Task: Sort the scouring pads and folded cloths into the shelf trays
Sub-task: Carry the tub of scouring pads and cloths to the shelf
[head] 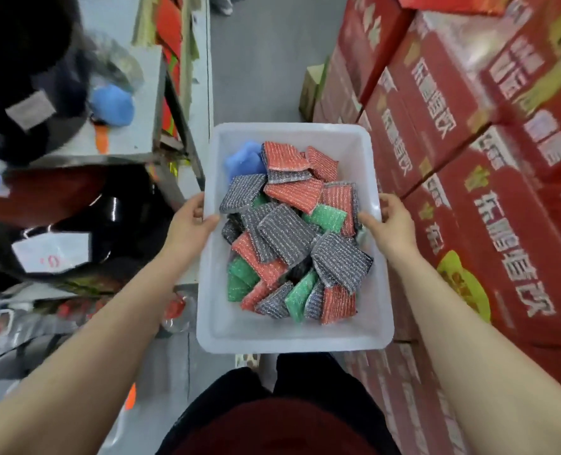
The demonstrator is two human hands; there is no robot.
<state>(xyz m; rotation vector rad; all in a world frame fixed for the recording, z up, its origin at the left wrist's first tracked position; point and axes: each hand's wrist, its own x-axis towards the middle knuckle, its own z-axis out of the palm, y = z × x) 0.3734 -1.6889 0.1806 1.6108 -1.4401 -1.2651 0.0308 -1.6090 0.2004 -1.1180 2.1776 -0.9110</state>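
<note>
A left hand point(190, 218) and a right hand point(389, 221) grip the side rims of a translucent white tray point(213, 330), thumbs hooked inside. Centre frame, its long axis runs top to bottom. Loose red, grey and green scouring pads point(289, 234) fill it, above grey floor point(256, 60). Red cartons point(502, 159) stack right; a metal table point(134, 103) stands upper left.

Bright, even light; blurred, warped edges.

arms: both outstretched | hands: left hand point(192, 221), right hand point(391, 221) gripping (thumbs on top)
</note>
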